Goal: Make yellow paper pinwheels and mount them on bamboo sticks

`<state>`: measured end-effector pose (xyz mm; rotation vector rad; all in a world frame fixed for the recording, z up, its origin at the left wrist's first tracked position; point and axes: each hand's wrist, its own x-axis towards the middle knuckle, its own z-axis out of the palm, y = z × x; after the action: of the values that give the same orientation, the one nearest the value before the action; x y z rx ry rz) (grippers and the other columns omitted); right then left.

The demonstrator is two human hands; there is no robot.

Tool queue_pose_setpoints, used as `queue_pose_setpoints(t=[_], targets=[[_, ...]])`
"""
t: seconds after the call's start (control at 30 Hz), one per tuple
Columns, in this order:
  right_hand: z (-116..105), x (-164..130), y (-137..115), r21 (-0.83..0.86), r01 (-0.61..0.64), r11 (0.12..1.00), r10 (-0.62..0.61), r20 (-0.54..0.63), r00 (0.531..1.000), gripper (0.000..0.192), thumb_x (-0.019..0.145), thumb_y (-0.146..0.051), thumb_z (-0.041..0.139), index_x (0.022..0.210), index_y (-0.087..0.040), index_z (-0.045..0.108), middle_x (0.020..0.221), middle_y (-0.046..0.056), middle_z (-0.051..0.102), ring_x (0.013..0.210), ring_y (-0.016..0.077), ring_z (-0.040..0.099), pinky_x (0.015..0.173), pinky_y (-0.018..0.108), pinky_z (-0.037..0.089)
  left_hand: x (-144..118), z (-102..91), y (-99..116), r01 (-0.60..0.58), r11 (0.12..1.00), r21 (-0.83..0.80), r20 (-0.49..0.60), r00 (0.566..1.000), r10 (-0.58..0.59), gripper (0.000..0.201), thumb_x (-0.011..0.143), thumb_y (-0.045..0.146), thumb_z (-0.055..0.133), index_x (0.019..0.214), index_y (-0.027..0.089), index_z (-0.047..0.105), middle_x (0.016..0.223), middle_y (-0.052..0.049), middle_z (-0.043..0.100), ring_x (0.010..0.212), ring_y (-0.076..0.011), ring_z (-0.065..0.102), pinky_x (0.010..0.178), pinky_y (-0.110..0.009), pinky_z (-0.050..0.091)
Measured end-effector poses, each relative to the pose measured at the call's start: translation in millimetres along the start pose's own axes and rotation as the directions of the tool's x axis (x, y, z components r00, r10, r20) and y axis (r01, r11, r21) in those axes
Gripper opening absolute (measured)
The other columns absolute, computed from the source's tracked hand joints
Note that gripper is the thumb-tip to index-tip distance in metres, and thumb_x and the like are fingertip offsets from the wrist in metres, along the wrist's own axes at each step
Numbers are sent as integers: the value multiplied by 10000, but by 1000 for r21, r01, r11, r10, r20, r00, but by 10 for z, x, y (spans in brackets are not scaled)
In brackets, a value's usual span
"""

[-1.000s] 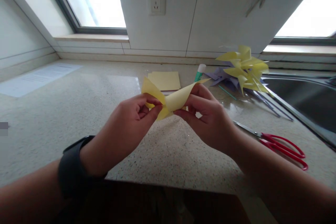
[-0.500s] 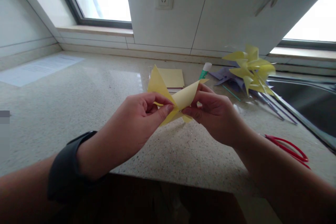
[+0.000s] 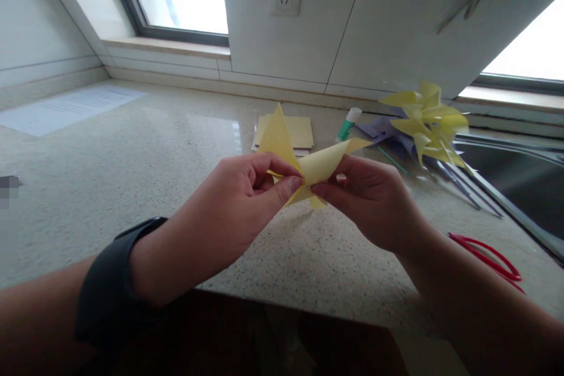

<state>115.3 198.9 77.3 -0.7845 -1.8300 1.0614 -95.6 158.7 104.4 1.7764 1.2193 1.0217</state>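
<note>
A yellow paper pinwheel [image 3: 321, 163], its blades curled toward the middle, is held above the counter between both hands. My left hand [image 3: 259, 188] pinches the paper at the centre between thumb and forefinger. My right hand [image 3: 363, 197] grips the curled blade on the right, its thumb close to the centre. Whether a pin or other small part is between the right fingers is hidden. Behind the pinwheel lies a stack of yellow paper squares [image 3: 299, 129], with a white and green glue stick [image 3: 349, 123] to its right.
Finished yellow pinwheels [image 3: 429, 120] on sticks lie at the back right, over purple paper pinwheels [image 3: 383, 129]. Red-handled scissors [image 3: 493, 258] rest near my right forearm. A sink [image 3: 520, 170] borders the counter on the right. A printed sheet [image 3: 74, 107] lies far left.
The view has shifted slightly. The left blade of the pinwheel stands more upright, and the right blade's tip reaches further right. Both hands keep their hold.
</note>
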Motion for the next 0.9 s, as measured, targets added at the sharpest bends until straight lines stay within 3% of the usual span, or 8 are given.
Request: queue_pose_setpoints(t=[0.27, 0.5, 0.9], targets=[[12, 12, -2, 84, 14, 996, -15, 4, 1000, 113, 847, -268, 775, 955, -253, 745, 867, -6, 703, 768, 129, 657, 695, 256, 558, 13, 6, 39, 94, 993, -68, 16, 996, -93, 198, 921, 390, 640, 990, 239, 749, 775, 0, 755, 675, -159, 689, 551, -240, 503], [-10, 20, -27, 239, -9, 971, -5, 58, 998, 159, 842, -209, 780, 985, -276, 766, 946, -16, 762, 841, 120, 715, 763, 221, 595, -3, 2, 65, 56, 994, -96, 6, 998, -56, 166, 902, 348, 652, 936, 227, 761, 790, -14, 770, 664, -149, 681, 529, -220, 485], [-55, 16, 4, 263, 26, 965, -49, 82, 995, 112, 839, -222, 792, 936, -267, 760, 875, -29, 743, 762, 102, 690, 679, 208, 572, -17, 29, 127, 62, 989, -132, -7, 998, -63, 162, 876, 331, 665, 915, 213, 767, 751, -16, 760, 602, -126, 641, 479, -193, 449]])
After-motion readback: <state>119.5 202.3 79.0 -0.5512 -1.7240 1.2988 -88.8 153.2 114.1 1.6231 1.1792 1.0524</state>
